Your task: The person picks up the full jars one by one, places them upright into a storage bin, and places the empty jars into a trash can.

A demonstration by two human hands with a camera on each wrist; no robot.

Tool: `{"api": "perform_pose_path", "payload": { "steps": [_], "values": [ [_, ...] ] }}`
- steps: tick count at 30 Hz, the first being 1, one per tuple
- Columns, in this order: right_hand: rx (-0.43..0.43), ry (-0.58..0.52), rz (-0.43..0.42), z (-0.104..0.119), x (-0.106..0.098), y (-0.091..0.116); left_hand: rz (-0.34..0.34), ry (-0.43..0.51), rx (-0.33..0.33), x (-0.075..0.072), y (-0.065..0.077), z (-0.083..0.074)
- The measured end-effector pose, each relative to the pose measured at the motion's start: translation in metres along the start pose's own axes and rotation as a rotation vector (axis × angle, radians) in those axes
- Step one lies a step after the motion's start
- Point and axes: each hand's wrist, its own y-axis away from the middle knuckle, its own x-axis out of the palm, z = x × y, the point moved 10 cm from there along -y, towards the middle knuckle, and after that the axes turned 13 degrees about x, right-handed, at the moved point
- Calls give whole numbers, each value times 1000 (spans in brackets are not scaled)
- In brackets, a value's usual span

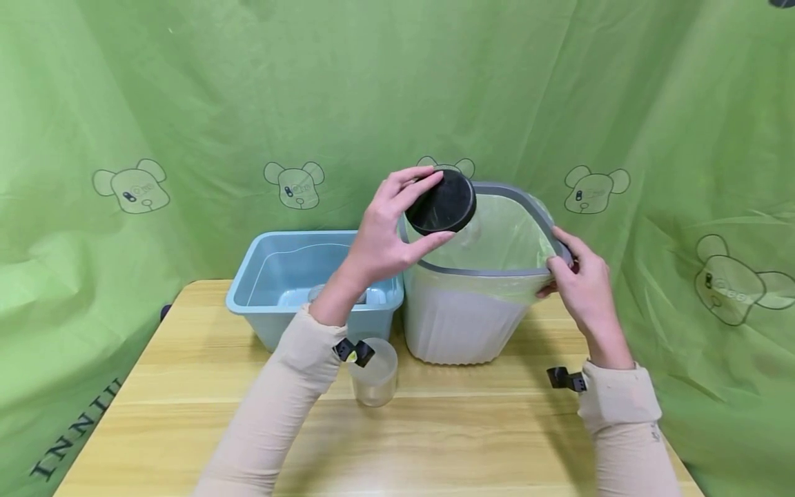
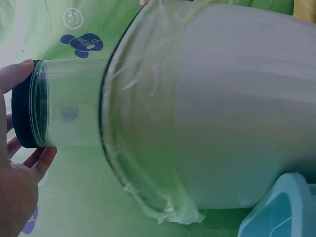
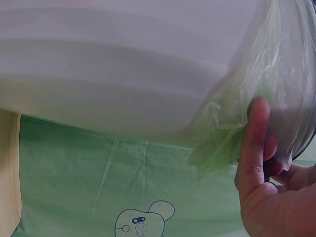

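Observation:
My left hand (image 1: 389,231) grips a clear jar by its black lid (image 1: 442,201), thumb and fingers on opposite sides. In the left wrist view the jar's transparent body (image 2: 74,103) points toward the bin, its far end hidden behind the rim. The white bin (image 1: 462,324) has a grey rim and a pale green plastic bag (image 1: 509,231) lining it, folded over the edge. At the bin's right corner my right hand (image 1: 580,276) holds the rim and bag, thumb on top and fingers outside. The right wrist view shows bunched bag (image 3: 222,133) beside those fingers.
Left of the bin stands a light blue tub (image 1: 251,276) with a clear item inside, partly hidden by my left arm. A translucent cylindrical container (image 1: 375,376) stands in front, on the wooden table (image 1: 459,435). Green curtain (image 1: 373,83) hangs behind and at both sides.

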Motion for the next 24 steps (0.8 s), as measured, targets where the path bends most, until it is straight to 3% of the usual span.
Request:
{"api": "perform_pose_path", "payload": {
  "steps": [10, 24],
  "values": [
    [-1, -11, -2, 1, 0, 0, 63, -8, -87, 22, 12, 14],
    [-8, -8, -4, 1, 0, 0, 112, -18, -134, 38, 29, 29]
  ]
}}
